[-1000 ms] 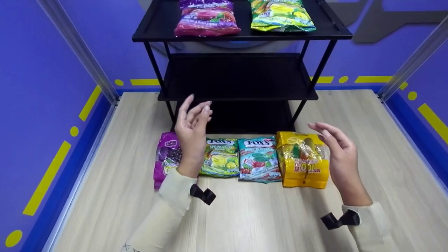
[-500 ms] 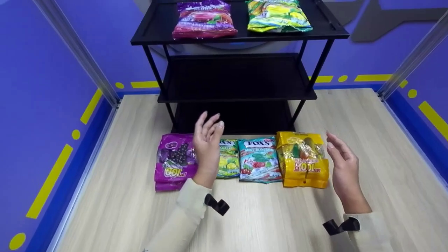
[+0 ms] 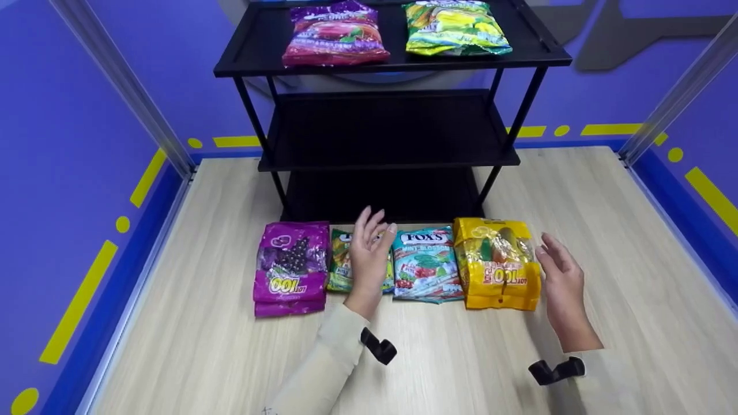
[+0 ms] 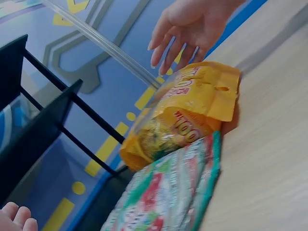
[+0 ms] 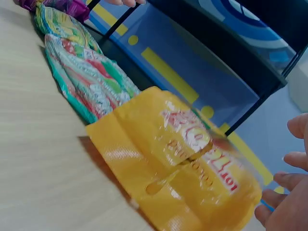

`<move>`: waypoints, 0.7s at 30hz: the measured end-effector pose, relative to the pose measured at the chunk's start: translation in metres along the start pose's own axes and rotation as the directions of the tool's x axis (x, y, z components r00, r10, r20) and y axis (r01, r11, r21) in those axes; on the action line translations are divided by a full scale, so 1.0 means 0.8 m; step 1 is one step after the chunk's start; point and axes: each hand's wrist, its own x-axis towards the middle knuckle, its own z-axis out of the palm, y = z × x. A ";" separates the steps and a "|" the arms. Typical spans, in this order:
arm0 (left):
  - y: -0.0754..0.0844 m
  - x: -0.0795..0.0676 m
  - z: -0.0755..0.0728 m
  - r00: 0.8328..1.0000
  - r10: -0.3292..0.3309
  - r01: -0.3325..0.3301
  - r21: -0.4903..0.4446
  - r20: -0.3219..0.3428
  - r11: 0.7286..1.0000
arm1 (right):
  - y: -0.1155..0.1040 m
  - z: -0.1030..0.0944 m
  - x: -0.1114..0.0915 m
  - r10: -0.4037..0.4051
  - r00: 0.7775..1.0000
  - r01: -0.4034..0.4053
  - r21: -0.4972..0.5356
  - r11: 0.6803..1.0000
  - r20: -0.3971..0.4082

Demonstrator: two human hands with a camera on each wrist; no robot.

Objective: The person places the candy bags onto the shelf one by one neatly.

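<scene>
Four candy bags would be a count, so here they are by colour: a purple bag (image 3: 291, 268), a green-yellow bag (image 3: 341, 268), a teal Fox's bag (image 3: 428, 265) and a yellow bag (image 3: 500, 265) lie in a row on the table. My left hand (image 3: 370, 259) hovers over the green-yellow bag, partly covering it, fingers loosely extended and holding nothing. My right hand (image 3: 562, 288) is beside the right edge of the yellow bag, fingers relaxed. In the right wrist view its fingertips (image 5: 281, 183) are close to that bag's side.
A black three-tier shelf (image 3: 392, 129) stands behind the row. On its top tier lie a purple-red candy bag (image 3: 337, 34) and a yellow-green one (image 3: 455, 29). Blue panels (image 3: 75, 144) wall in the table (image 3: 438, 357) at the sides and back.
My left hand has moved right and toward me, from over the purple bag to over the green-yellow one. My right hand has lowered slightly toward me beside the yellow bag.
</scene>
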 end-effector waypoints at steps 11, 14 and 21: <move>-0.030 -0.011 0.023 0.992 -0.101 0.097 0.054 0.074 0.994 | 0.015 -0.010 0.011 0.066 0.995 -0.067 0.004 0.998 0.073; -0.037 -0.015 0.032 0.988 -0.128 0.122 0.072 0.082 0.990 | 0.019 -0.011 0.013 0.083 0.993 -0.082 -0.012 0.997 0.088; -0.057 -0.027 0.058 0.972 -0.173 0.164 0.064 0.161 0.984 | 0.025 -0.009 0.017 0.123 0.987 -0.121 -0.029 0.992 0.106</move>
